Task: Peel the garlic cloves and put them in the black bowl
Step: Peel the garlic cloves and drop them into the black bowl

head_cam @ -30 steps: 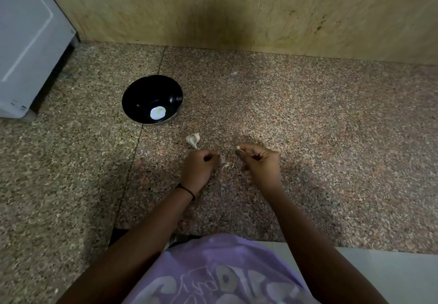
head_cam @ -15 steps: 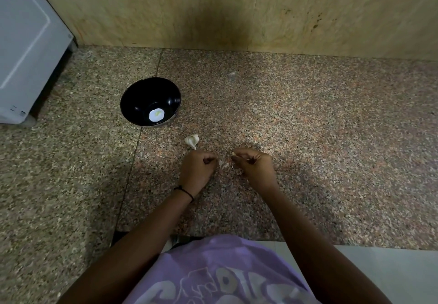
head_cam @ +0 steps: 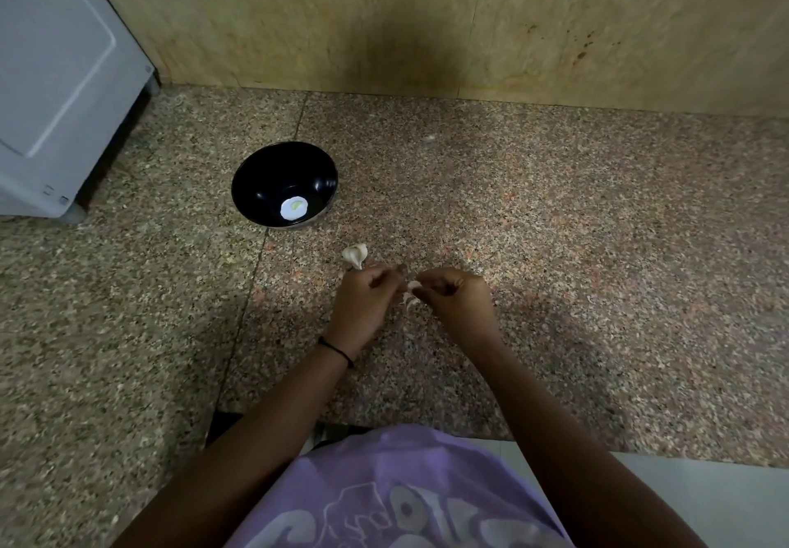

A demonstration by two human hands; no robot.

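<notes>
Head view, the only one:

- Left hand [head_cam: 367,299] and right hand [head_cam: 459,299] are close together over the worktop [head_cam: 597,248], low in the middle of the frame. Fingers of both are curled in, and both pinch a small pale clove [head_cam: 412,287] between their fingertips. A pale shred, likely skin, hangs just under it. The detail is blurred, so I can't tell how much skin is off.
- A second garlic piece [head_cam: 355,255] lies on the worktop just beyond the left hand's knuckles, between that hand and the black bowl [head_cam: 264,180]. It looks unpeeled, with its papery tip on.
- The bowl sits upright, beyond and to the left of the hands and apart from them. On its bottom is a white patch [head_cam: 294,208] with a greenish spot. I can't tell whether that is a label or food, and I can't make out a peeled clove in there.
- Also in frame: a black wristband [head_cam: 337,349] on the left wrist, a grey appliance [head_cam: 55,77] far left, the wall [head_cam: 427,13] behind, and a purple shirt [head_cam: 405,496] at the bottom edge.

Progress, my read:
- Early stage; peeling of the held clove is under way.
- Nothing is confirmed in the bowl.
- Left to do: finish this clove and drop it in the bowl, then peel the garlic piece on the worktop and drop that in too.
- No other garlic is visible.
</notes>
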